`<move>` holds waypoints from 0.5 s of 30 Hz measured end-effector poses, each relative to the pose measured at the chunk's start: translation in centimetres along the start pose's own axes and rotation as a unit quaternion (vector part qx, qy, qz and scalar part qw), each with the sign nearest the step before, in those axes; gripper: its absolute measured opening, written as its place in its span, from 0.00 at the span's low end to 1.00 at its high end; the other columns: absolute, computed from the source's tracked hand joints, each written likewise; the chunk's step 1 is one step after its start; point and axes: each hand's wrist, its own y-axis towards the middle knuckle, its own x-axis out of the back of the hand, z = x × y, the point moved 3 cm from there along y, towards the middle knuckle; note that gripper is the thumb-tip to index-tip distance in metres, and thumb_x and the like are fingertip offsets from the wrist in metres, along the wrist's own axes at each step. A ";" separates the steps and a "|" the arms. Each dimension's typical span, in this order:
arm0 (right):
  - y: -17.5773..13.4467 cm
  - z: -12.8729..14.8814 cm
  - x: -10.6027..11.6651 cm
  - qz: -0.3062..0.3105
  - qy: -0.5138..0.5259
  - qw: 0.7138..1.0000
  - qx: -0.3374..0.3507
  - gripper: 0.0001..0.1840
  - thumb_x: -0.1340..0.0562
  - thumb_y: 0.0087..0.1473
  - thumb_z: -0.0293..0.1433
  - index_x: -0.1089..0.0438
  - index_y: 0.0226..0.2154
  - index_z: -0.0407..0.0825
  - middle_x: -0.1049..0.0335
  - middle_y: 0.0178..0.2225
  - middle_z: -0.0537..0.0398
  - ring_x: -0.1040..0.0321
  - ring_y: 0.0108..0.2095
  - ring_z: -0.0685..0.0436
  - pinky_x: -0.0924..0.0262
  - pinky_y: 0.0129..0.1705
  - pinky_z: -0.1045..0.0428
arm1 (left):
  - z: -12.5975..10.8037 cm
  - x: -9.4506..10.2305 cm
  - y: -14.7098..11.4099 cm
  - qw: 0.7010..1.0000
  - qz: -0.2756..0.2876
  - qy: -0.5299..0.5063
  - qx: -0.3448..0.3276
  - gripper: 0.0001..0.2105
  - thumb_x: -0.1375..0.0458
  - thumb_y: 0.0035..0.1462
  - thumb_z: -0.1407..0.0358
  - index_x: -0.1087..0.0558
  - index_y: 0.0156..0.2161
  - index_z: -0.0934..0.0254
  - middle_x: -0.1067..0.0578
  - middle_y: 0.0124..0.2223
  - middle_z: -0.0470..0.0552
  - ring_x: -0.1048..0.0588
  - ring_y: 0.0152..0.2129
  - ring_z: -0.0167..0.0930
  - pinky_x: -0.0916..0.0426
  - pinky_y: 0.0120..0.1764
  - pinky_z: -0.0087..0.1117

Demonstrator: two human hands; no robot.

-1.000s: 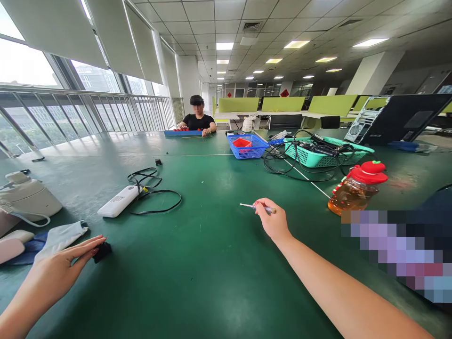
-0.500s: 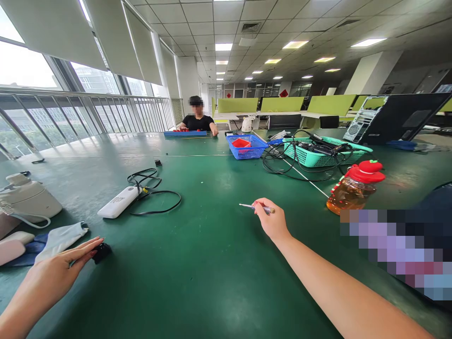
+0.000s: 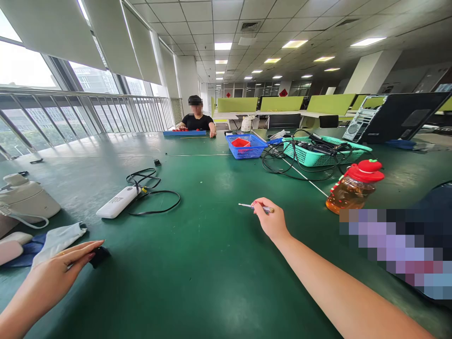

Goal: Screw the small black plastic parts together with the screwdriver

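Over the middle of the green table, my right hand [image 3: 271, 219] is closed around a small screwdriver [image 3: 246, 205]. Its thin metal shaft points left and its tip touches nothing I can see. At the lower left, my left hand [image 3: 60, 270] has fairly straight fingers and the thumb against a small black block-like object [image 3: 100, 257]. The fingers partly hide that object, so its kind does not show. Just beyond this hand lie a pale blue cloth-like piece [image 3: 61, 235] and a pink rounded item [image 3: 10, 252].
A white power bank [image 3: 118, 202] with a looped black cable lies left of centre. Further back are a blue basket [image 3: 247, 152] and a green basket [image 3: 307, 157] of cables. A red-lidded bottle [image 3: 353, 190] stands right. Across the table sits a person [image 3: 196, 121].
Both hands keep nearly the same places and hold. The whole view has shifted very slightly.
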 end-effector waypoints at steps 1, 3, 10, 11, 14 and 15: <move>0.0 0.0 0.0 0.000 0.001 1.000 0.000 0.15 0.44 0.53 0.42 0.29 0.26 0.49 0.30 0.24 0.55 0.37 0.23 0.48 0.45 0.25 0.54 | -0.1 0.1 0.1 1.000 0.005 0.003 -0.001 0.18 0.49 0.55 0.52 0.24 0.48 0.43 0.22 0.50 0.34 0.24 0.48 0.36 0.32 0.53 0.39; 0.0 0.1 0.0 0.001 0.002 1.000 0.001 0.15 0.44 0.53 0.42 0.29 0.26 0.49 0.30 0.24 0.54 0.37 0.24 0.47 0.45 0.25 0.54 | -0.3 0.4 0.4 1.000 0.006 0.016 0.005 0.18 0.50 0.56 0.51 0.23 0.47 0.44 0.22 0.50 0.36 0.24 0.47 0.38 0.32 0.52 0.40; -0.1 0.3 0.0 0.005 0.003 1.000 -0.006 0.15 0.44 0.53 0.41 0.29 0.26 0.49 0.30 0.23 0.55 0.37 0.24 0.48 0.46 0.26 0.54 | -1.4 0.6 0.8 0.998 0.022 0.050 -0.032 0.21 0.53 0.56 0.50 0.21 0.44 0.49 0.21 0.50 0.42 0.24 0.46 0.39 0.31 0.49 0.38; -0.1 0.3 0.0 0.005 0.004 1.000 -0.005 0.15 0.44 0.53 0.41 0.29 0.25 0.49 0.30 0.23 0.55 0.37 0.23 0.48 0.46 0.26 0.54 | -1.5 0.5 0.8 0.997 0.027 0.052 -0.041 0.20 0.53 0.57 0.51 0.21 0.44 0.47 0.21 0.49 0.41 0.24 0.46 0.38 0.31 0.48 0.38; -0.1 0.3 0.1 0.003 0.003 1.000 0.001 0.15 0.44 0.53 0.41 0.29 0.25 0.49 0.30 0.23 0.56 0.37 0.23 0.48 0.46 0.25 0.54 | -1.5 0.2 0.6 0.996 0.062 0.056 -0.034 0.17 0.51 0.56 0.52 0.22 0.44 0.40 0.21 0.49 0.32 0.24 0.46 0.36 0.31 0.49 0.35; -0.1 0.3 0.1 0.003 0.003 1.000 0.004 0.15 0.43 0.53 0.41 0.30 0.25 0.49 0.30 0.23 0.56 0.37 0.23 0.48 0.46 0.25 0.54 | -1.4 0.2 0.5 0.996 0.067 0.055 -0.025 0.16 0.51 0.56 0.52 0.23 0.44 0.38 0.22 0.49 0.30 0.23 0.46 0.35 0.32 0.49 0.35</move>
